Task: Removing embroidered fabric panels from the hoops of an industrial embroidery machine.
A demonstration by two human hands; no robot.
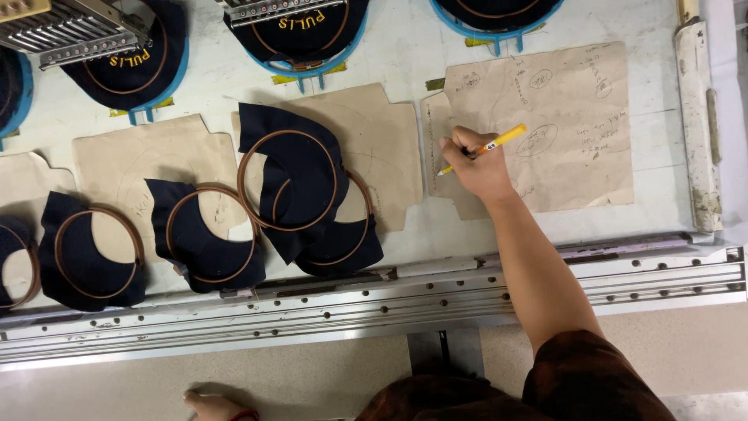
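Note:
My right hand [477, 165] holds a yellow pencil [485, 148] with its tip down on the left edge of a tan paper sheet [576, 132] covered in handwritten notes and circled marks. My left hand [212, 406] rests low at the bottom edge of the view on the beige surface, with a red band at the wrist; its fingers are mostly out of view. Left of the pencil lie dark navy fabric pieces in brown round hoops [292, 178], two of them overlapping on a tan template.
More hooped navy pieces [204, 234] [92, 251] lie along the white table. Blue frames with navy caps [300, 31] sit under embroidery heads [66, 31] at the back. A metal rail [374, 300] runs across the front. A worn white bar [696, 117] stands at the right.

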